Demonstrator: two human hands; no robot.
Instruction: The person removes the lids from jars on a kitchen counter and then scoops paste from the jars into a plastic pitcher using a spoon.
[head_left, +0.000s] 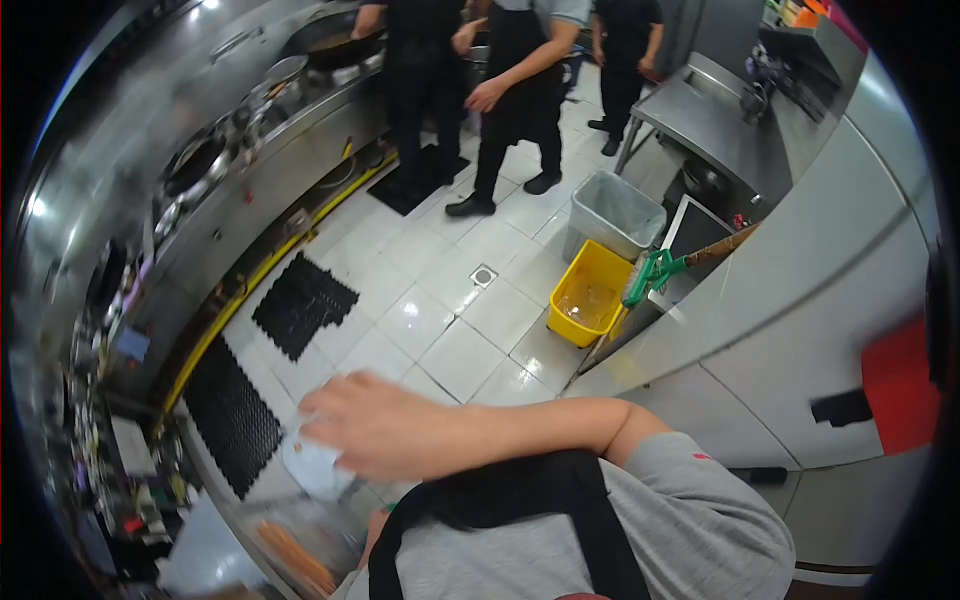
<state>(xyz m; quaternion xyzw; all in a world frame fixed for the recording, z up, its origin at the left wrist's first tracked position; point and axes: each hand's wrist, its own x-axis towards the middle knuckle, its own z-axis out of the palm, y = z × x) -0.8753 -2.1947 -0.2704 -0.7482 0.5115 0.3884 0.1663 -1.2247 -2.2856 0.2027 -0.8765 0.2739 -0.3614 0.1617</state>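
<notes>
My right hand (380, 428) reaches across my chest to the left, back of the hand up and blurred by motion. Just under its fingers is a pale, whitish rounded thing (315, 465); whether the fingers grip it cannot be made out. Of my left hand (376, 525), only a sliver of skin shows beside the black apron strap, with the fingers hidden. Long orange pieces (297, 555) lie in what looks like a clear bag or container at the lower left, close to that hand.
A cooking line (250, 165) with pans runs along the left. Black mats (305, 305) lie on the white tiled floor. Three people stand farther back. A yellow bucket (567, 315), grey bin (618, 215), green-headed broom (655, 272) and steel table (700, 115) are on the right.
</notes>
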